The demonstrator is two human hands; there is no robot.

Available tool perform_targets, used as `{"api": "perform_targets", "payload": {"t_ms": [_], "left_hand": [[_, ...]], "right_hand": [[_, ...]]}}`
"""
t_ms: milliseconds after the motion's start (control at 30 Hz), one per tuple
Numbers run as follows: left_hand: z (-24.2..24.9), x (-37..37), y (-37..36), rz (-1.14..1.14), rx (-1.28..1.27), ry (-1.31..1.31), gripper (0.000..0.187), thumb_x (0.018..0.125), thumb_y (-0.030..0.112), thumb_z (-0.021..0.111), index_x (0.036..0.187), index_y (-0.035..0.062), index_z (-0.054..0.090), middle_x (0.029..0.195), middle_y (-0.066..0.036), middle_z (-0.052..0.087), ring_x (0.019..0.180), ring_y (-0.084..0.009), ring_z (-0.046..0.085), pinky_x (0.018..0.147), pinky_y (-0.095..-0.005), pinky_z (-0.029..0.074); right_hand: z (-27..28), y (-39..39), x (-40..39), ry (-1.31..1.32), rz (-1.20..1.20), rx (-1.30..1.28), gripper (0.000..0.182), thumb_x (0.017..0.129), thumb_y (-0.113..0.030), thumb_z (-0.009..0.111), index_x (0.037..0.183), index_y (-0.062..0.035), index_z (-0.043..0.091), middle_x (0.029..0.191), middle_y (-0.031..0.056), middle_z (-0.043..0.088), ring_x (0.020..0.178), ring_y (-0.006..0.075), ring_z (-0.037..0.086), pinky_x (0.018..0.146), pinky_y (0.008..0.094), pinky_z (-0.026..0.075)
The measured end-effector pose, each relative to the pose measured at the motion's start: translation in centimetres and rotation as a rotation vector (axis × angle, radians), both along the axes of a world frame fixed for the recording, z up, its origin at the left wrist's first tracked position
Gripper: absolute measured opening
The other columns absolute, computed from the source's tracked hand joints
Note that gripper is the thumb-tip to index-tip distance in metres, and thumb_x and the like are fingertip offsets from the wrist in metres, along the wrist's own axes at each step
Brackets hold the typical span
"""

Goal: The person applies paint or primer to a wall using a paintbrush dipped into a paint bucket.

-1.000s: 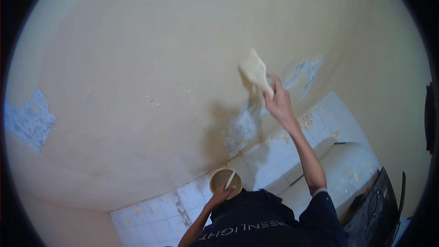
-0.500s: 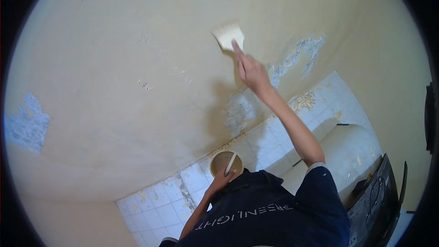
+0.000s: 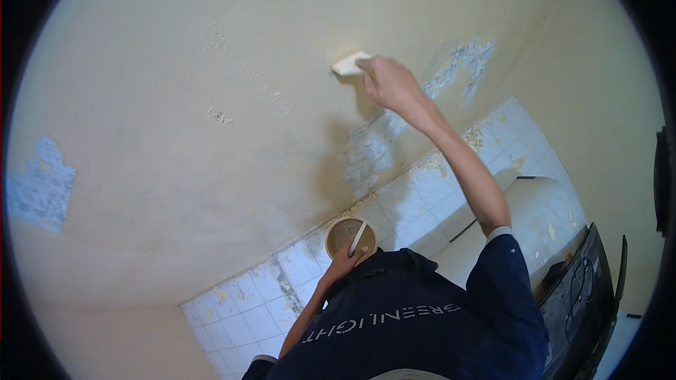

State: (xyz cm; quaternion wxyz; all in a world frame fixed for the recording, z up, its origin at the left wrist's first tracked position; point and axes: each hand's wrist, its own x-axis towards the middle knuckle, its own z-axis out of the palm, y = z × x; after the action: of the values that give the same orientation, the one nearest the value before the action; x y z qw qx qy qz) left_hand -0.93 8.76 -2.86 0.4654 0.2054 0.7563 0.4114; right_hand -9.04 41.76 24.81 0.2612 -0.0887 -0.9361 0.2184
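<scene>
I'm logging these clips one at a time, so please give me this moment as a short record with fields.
Right hand: gripping a broad pale tool close to the wall; contact unclear
Left hand: holding a round container near its edge
Container mouth: white stick-like piece slanting across it
Wall surface: bluish-white patch at far left
Below wall: white tiles

A beige wall point(image 3: 155, 239) spreads before and around the right hand point(image 3: 394, 88), with a bare bluish patch point(image 3: 42, 186) far to its left and a soft shadow point(image 3: 336, 169) below it. Nearer the body than that hand lies a white tiled floor point(image 3: 246, 320); a black panel point(image 3: 581, 299) leans to its right.
</scene>
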Motion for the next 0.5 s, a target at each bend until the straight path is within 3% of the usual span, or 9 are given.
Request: {"api": "perform_targets", "payload": {"t_ms": [67, 133, 200, 267, 333, 367, 433, 500], "left_hand": [[0.1, 0.0, 0.0, 0.022, 0.027, 0.007, 0.07, 0.089, 0.044, 0.059, 0.141, 0.0031, 0.036, 0.134, -0.02, 0.048, 0.121, -0.0274, 0.047, 0.102, -0.035, 0.036], [0.0, 0.3, -0.3, 0.082, -0.017, -0.032, 0.069, 0.09, 0.043, 0.059, 0.141, 0.0037, 0.036, 0.133, -0.019, 0.049, 0.119, -0.0265, 0.048, 0.101, -0.0342, 0.037], [0.7, 0.5, -0.3, 0.085, 0.008, -0.033, 0.068, 0.09, 0.042, 0.059, 0.141, 0.0034, 0.037, 0.133, -0.019, 0.049, 0.119, -0.0264, 0.048, 0.101, -0.0338, 0.037], [0.6, 0.4, -0.2, 0.079, 0.033, -0.022, 0.068, 0.09, 0.042, 0.059, 0.141, 0.003, 0.037, 0.133, -0.019, 0.049, 0.119, -0.0263, 0.048, 0.101, -0.0335, 0.037], [-0.1, 0.4, -0.3, 0.112, 0.095, 0.02, 0.067, 0.09, 0.041, 0.059, 0.139, 0.0004, 0.039, 0.099, -0.013, 0.059, 0.086, -0.0188, 0.053, 0.08, -0.0303, 0.044], [-0.3, 0.5, -0.5, 0.114, 0.091, 0.018, 0.067, 0.09, 0.041, 0.059, 0.139, 0.0004, 0.039, 0.099, -0.013, 0.059, 0.086, -0.0188, 0.053, 0.08, -0.0303, 0.044], [-0.4, 0.5, -0.4, 0.132, 0.096, 0.087, 0.068, 0.089, 0.041, 0.059, 0.139, -0.0002, 0.038, 0.095, -0.012, 0.058, 0.083, -0.019, 0.053, 0.079, -0.0306, 0.044], [-0.5, 0.8, -1.0, 0.128, 0.071, 0.084, 0.068, 0.089, 0.042, 0.059, 0.139, -0.0003, 0.038, 0.096, -0.013, 0.059, 0.085, -0.0198, 0.054, 0.08, -0.031, 0.044]], "right_hand": [[4.0, -0.3, 0.8, 0.092, -0.016, 0.044, 0.033, 0.085, -0.013, 0.05, 0.113, 0.0016, 0.063, 0.08, 0.0238, 0.065, 0.075, 0.0392, 0.063, 0.073, 0.0452, 0.049], [7.4, -0.1, 1.4, 0.362, -0.004, 0.148, 0.033, 0.087, -0.016, 0.051, 0.114, -0.0029, 0.063, 0.075, 0.0204, 0.064, 0.071, 0.0381, 0.062, 0.071, 0.0456, 0.049], [12.2, -0.6, 2.1, 0.416, -0.044, 0.175, 0.03, 0.087, -0.015, 0.051, 0.113, -0.0056, 0.063, 0.074, 0.0198, 0.063, 0.068, 0.0389, 0.061, 0.067, 0.047, 0.049], [13.5, -0.7, 1.3, 0.481, -0.094, 0.203, 0.028, 0.087, -0.014, 0.051, 0.112, -0.0083, 0.062, 0.074, 0.0191, 0.062, 0.065, 0.0396, 0.06, 0.062, 0.0485, 0.049], [13.6, -0.1, -0.3, 0.672, -0.001, 0.154, 0.04, 0.092, -0.009, 0.049, 0.13, 0.0027, 0.05, 0.066, 0.0124, 0.063, 0.044, 0.0148, 0.046, 0.045, 0.0311, 0.042], [11.3, 0.6, -1.8, 0.67, 0.0, 0.15, 0.04, 0.092, -0.009, 0.049, 0.13, 0.0027, 0.05, 0.066, 0.0124, 0.063, 0.044, 0.0148, 0.046, 0.045, 0.0311, 0.042], [2.0, 1.9, -5.9, 0.698, -0.045, 0.213, 0.047, 0.089, -0.013, 0.052, 0.136, -0.0163, 0.046, 0.069, 0.0166, 0.059, 0.056, 0.0365, 0.058, 0.056, 0.0469, 0.049], [-5.1, 0.8, -4.9, 0.511, -0.086, 0.092, 0.062, 0.086, -0.003, 0.053, 0.144, -0.0209, 0.036, 0.077, 0.016, 0.059, 0.064, 0.0335, 0.059, 0.057, 0.0433, 0.048]]}}
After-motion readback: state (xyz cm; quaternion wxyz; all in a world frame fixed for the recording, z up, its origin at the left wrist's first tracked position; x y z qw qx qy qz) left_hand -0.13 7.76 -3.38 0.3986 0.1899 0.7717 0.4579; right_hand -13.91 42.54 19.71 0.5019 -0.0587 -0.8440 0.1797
